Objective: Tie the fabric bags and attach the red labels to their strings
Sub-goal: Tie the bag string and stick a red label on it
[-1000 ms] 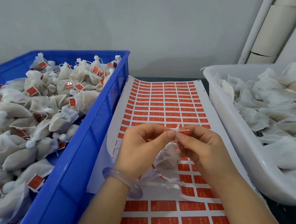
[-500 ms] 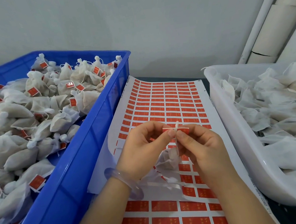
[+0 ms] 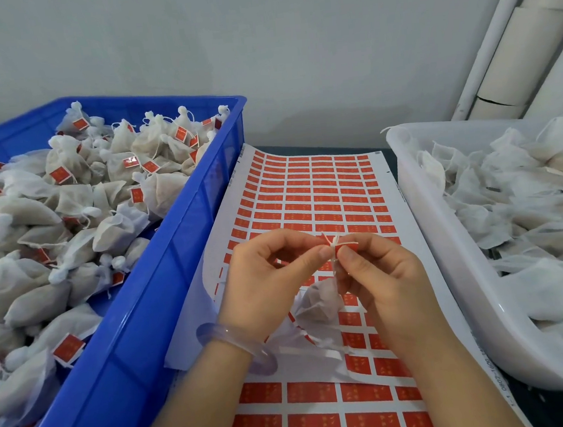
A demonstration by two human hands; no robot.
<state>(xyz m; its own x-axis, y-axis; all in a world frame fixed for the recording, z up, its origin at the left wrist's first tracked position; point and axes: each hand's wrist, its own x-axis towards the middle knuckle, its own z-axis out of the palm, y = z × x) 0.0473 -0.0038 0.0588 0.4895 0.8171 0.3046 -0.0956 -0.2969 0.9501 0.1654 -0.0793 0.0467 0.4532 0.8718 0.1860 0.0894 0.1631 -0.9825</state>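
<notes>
Over the sticker sheet (image 3: pixel 309 190) my two hands meet at a small red label (image 3: pixel 345 247) folded around the white string (image 3: pixel 334 242) of a fabric bag. My left hand (image 3: pixel 272 276) pinches the label's left side with thumb and forefinger. My right hand (image 3: pixel 378 272) pinches its right side. The small white fabric bag (image 3: pixel 319 301) hangs below, between both hands, partly hidden by them. A clear bangle sits on my left wrist.
A blue crate (image 3: pixel 162 280) on the left holds several tied bags with red labels. On the right, a white tub (image 3: pixel 450 266) holds several loose white bags. A peeled, curled part of the sheet lies under my left wrist. A wall and pipes stand behind.
Both hands have stayed over the sheet, pressing the label around the string; they shifted only slightly and the label now shows more between the fingertips.
</notes>
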